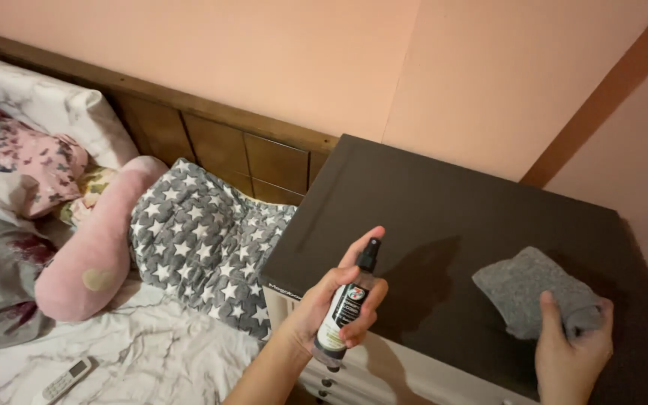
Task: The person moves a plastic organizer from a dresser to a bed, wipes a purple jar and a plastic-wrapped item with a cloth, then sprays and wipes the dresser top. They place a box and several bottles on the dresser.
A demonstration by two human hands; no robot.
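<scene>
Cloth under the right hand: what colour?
Grey cloth, under the right hand; head view.

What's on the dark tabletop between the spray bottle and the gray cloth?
Nothing: in the head view, only bare dark tabletop with a shadow lies between the spray bottle and the gray cloth.

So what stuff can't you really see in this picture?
- Head view: the right hand is cut off by the bottom edge; its fingertips tuck into the grey cloth.
- Spray bottle: the left hand wraps it, hiding part of the label and how full it is.
- Drawer fronts below the dark dresser top: mostly cut off by the bottom edge.
- White remote on the bed: buttons too small to make out.
</scene>
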